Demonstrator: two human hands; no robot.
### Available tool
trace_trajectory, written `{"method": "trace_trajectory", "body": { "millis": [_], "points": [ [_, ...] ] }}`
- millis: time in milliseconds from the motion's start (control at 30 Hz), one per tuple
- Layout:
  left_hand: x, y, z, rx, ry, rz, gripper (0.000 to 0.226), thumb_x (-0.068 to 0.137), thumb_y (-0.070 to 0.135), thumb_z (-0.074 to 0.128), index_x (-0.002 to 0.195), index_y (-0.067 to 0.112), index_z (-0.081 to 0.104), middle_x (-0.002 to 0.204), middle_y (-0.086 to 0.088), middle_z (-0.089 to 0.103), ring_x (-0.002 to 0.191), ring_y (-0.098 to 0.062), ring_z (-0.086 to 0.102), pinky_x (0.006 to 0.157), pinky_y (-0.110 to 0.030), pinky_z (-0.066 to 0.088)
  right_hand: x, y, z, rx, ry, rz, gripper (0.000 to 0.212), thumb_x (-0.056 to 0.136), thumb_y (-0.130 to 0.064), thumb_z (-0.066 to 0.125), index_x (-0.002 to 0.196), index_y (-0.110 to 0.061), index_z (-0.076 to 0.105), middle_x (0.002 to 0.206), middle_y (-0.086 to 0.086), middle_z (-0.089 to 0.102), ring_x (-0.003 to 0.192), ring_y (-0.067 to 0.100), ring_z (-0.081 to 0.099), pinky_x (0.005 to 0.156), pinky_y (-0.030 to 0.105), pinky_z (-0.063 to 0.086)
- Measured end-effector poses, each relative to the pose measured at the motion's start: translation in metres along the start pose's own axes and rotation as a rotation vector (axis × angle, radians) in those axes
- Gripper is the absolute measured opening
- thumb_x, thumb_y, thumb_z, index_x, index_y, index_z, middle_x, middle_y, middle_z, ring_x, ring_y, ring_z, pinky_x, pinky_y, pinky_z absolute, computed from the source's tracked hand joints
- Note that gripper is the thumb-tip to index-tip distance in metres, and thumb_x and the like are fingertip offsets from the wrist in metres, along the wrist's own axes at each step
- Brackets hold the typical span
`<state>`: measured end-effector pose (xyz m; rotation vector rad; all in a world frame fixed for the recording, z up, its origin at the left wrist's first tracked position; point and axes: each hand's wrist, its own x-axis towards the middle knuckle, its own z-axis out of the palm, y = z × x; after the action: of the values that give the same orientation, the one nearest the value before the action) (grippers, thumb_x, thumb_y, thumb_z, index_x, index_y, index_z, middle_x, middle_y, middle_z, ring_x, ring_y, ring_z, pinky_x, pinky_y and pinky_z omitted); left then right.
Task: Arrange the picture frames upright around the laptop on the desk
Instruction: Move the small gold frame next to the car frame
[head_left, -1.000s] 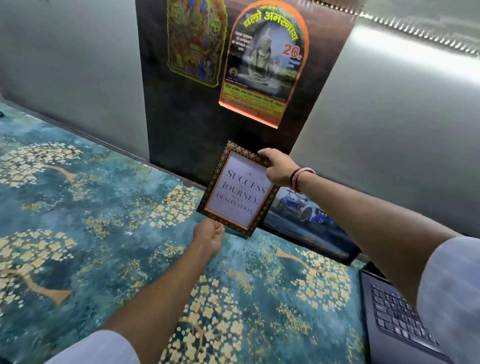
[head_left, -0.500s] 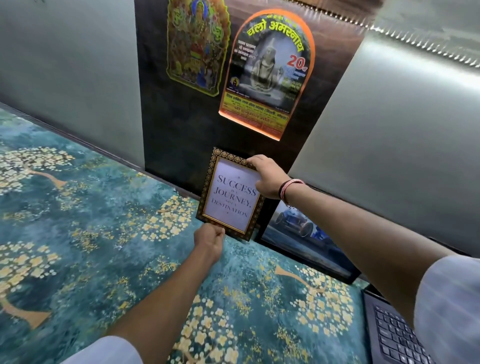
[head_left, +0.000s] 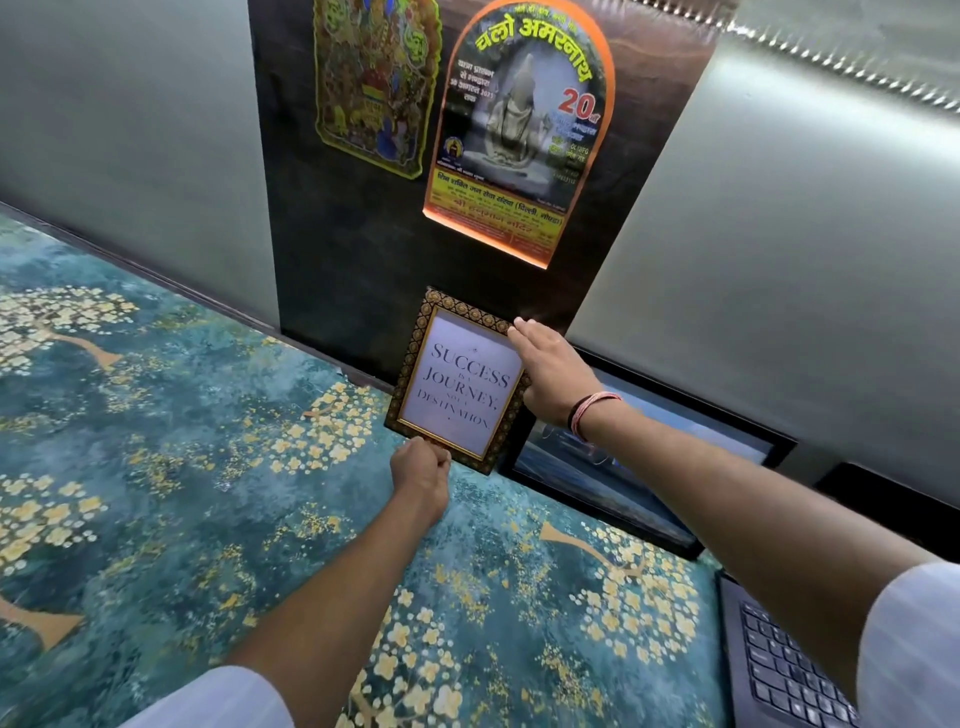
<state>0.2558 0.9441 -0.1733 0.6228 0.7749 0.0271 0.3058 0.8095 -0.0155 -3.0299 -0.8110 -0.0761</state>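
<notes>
Quote frame (head_left: 460, 384) being stood against the far wall (head_left: 337, 291).
Left hand (head_left: 421, 475) pinches its near edge, right hand (head_left: 553, 376) lies flat, ungrasping; next, letting go gently.

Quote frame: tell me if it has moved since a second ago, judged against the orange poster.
Yes. The quote frame has swung from tilted to nearly upright and gone back toward the wall, ending right under the orange poster.

1. Frame (head_left: 459, 379): ornate dark border with gilt pattern, pale glossy print behind glazing.
2. Surface (head_left: 171, 467): covered in printed teal cloth with yellow blossoms, matt.
3. Wall (head_left: 130, 130): smooth grey panels with a soft sheen.
4. Laptop (head_left: 779, 670): matt black plastic keys.
</notes>
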Motion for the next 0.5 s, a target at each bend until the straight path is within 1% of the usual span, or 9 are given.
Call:
{"method": "trace_trajectory", "body": {
  "millis": [33,67,100,133,167,267,367,433,500],
  "points": [
    [-0.001,-0.001,0.0,-0.001,-0.008,-0.001,0.034,0.087,-0.028,0.036,0.093,0.0,0.054,0.082,-0.008,0.045,0.07,-0.019,0.041,0.096,-0.033,0.046,-0.003,0.002,0.002,-0.015,-0.004,0.001,0.08,0.085,0.0,0.053,0.158,-0.007,0.021,0.167,0.013,0.018,0.156,0.029,0.013,0.127,0.043,0.015],
    [-0.003,-0.002,0.0,-0.003,-0.016,0.002,0.04,0.088,-0.028,0.037,0.111,-0.002,0.056,0.083,-0.007,0.044,0.071,-0.018,0.04,0.101,-0.033,0.043,-0.007,0.005,0.004,-0.011,-0.005,0.006,0.081,0.085,0.0,0.054,0.158,-0.006,0.02,0.168,0.013,0.016,0.156,0.029,0.011,0.127,0.045,0.014],
    [-0.003,-0.004,-0.002,-0.001,-0.019,0.002,0.05,0.089,-0.027,0.038,0.132,-0.004,0.052,0.083,-0.006,0.043,0.073,-0.018,0.041,0.106,-0.033,0.039,-0.011,0.006,0.006,0.004,0.0,0.014,0.082,0.085,0.001,0.055,0.158,-0.006,0.019,0.168,0.013,0.015,0.156,0.029,0.01,0.127,0.046,0.013],
    [-0.004,-0.005,-0.003,0.003,-0.028,0.004,0.057,0.09,-0.025,0.04,0.144,-0.005,0.044,0.084,-0.006,0.043,0.077,-0.02,0.044,0.11,-0.033,0.035,-0.015,0.008,0.009,0.029,0.015,0.025,0.081,0.085,0.001,0.055,0.158,-0.006,0.02,0.168,0.013,0.016,0.156,0.029,0.009,0.127,0.046,0.011],
    [-0.006,-0.008,-0.005,0.003,-0.038,0.001,0.059,0.092,-0.023,0.042,0.148,-0.007,0.039,0.086,-0.007,0.045,0.085,-0.022,0.048,0.111,-0.033,0.034,-0.022,0.009,0.013,0.059,0.039,0.036,0.079,0.085,0.001,0.054,0.157,-0.006,0.022,0.167,0.013,0.018,0.156,0.03,0.01,0.127,0.046,0.011],
    [-0.019,-0.018,-0.007,0.047,-0.075,-0.025,0.044,0.094,-0.017,0.047,0.136,-0.005,0.051,0.098,-0.01,0.052,0.1,-0.024,0.052,0.105,-0.033,0.046,-0.045,0.011,0.028,0.186,0.103,0.085,0.07,0.089,-0.004,0.056,0.154,-0.006,0.031,0.163,0.013,0.029,0.154,0.03,0.019,0.127,0.046,0.016],
    [-0.037,-0.038,-0.009,0.123,-0.146,-0.044,0.053,0.095,-0.01,0.052,0.147,-0.005,0.042,0.104,-0.008,0.058,0.105,-0.023,0.057,0.11,-0.037,0.047,-0.082,0.012,0.039,0.315,0.117,0.132,0.061,0.085,0.004,0.048,0.145,-0.005,0.045,0.152,0.016,0.045,0.144,0.031,0.038,0.123,0.044,0.027],
    [-0.054,-0.054,-0.009,0.174,-0.181,-0.06,0.049,0.096,-0.005,0.055,0.145,-0.006,0.046,0.101,-0.01,0.061,0.097,-0.022,0.06,0.096,-0.032,0.054,-0.109,0.013,0.047,0.396,0.136,0.158,0.055,0.082,0.006,0.044,0.135,-0.003,0.054,0.139,0.018,0.057,0.132,0.032,0.05,0.116,0.045,0.038],
    [-0.08,-0.073,-0.008,0.21,-0.204,-0.068,0.045,0.098,-0.003,0.055,0.142,-0.006,0.049,0.101,-0.012,0.063,0.099,-0.023,0.059,0.086,-0.029,0.053,-0.144,0.018,0.055,0.468,0.145,0.218,0.052,0.086,0.005,0.043,0.137,-0.003,0.055,0.142,0.018,0.057,0.136,0.031,0.051,0.118,0.037,0.035]
  ]
}}
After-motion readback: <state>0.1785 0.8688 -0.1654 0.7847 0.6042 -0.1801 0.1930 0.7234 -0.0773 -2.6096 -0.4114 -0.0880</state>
